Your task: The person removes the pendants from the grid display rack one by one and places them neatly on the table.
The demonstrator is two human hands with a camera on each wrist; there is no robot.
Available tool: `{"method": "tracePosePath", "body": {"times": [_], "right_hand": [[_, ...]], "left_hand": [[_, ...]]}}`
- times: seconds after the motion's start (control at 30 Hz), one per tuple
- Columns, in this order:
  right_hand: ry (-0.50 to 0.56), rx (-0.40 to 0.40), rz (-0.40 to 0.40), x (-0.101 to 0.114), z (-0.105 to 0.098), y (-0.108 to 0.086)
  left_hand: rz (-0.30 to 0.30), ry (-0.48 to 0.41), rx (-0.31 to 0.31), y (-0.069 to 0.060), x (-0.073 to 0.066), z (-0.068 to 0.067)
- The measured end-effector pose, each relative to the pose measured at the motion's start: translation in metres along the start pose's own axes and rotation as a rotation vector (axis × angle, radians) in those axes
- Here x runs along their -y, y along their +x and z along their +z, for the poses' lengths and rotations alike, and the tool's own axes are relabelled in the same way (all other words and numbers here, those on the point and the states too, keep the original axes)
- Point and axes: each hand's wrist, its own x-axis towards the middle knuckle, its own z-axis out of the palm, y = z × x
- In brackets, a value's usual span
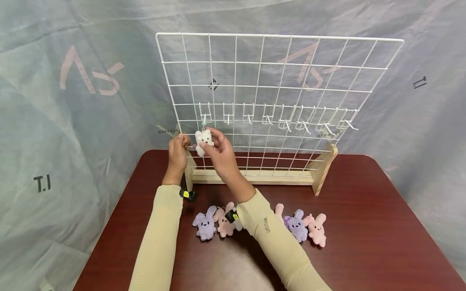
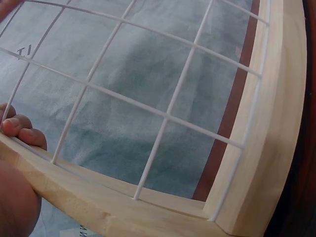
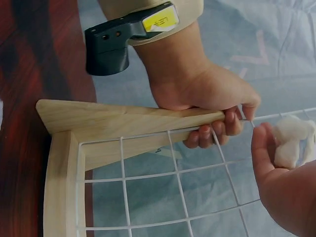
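Observation:
My left hand (image 1: 177, 154) grips the left wooden upright of the display stand; in the right wrist view its fingers (image 3: 205, 136) curl round the upright (image 3: 128, 118) and reach through the wire. With thumb and fingers, my right hand (image 1: 223, 157) holds a small white plush bear keychain (image 1: 203, 136) upright in front of the grid. The bear's pale blue strap (image 1: 204, 121) rises to the leftmost white hook (image 1: 206, 117); whether it is looped over the hook I cannot tell. In the right wrist view the white plush (image 3: 291, 131) is partly hidden by the right hand.
Several more white hooks (image 1: 267, 119) line the wire grid (image 1: 262, 74). Purple (image 1: 205, 226) and pink (image 1: 317, 230) plush bunnies lie on the dark red table (image 1: 367, 210), some hidden under the right sleeve. A grey sheet (image 1: 109, 121) hangs behind and at the sides.

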Motion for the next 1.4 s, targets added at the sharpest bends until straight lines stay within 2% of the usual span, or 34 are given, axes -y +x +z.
{"method": "tracePosePath", "body": {"times": [0.1,0.33,0.73,0.9,1.13,1.4], "right_hand": [[0.025,-0.004,0.007,0.003,0.001,-0.001],[0.036,0.053,0.03,0.011,0.004,-0.006],[0.081,0.115,-0.014,0.028,0.006,-0.016],[0.075,0.129,-0.022,0.033,0.006,-0.021],[0.087,0.155,-0.038,0.036,0.008,-0.028],[0.077,0.145,-0.009,0.034,0.007,-0.037]], "left_hand": [[0.006,0.013,-0.004,-0.001,0.002,0.001],[0.02,0.014,-0.035,-0.002,0.003,0.0],[0.037,-0.016,-0.003,-0.001,0.005,0.001],[0.018,-0.02,-0.015,-0.001,0.004,0.0],[-0.044,0.013,-0.039,-0.002,0.002,-0.005],[-0.051,-0.022,0.024,0.0,0.003,-0.005]]}}
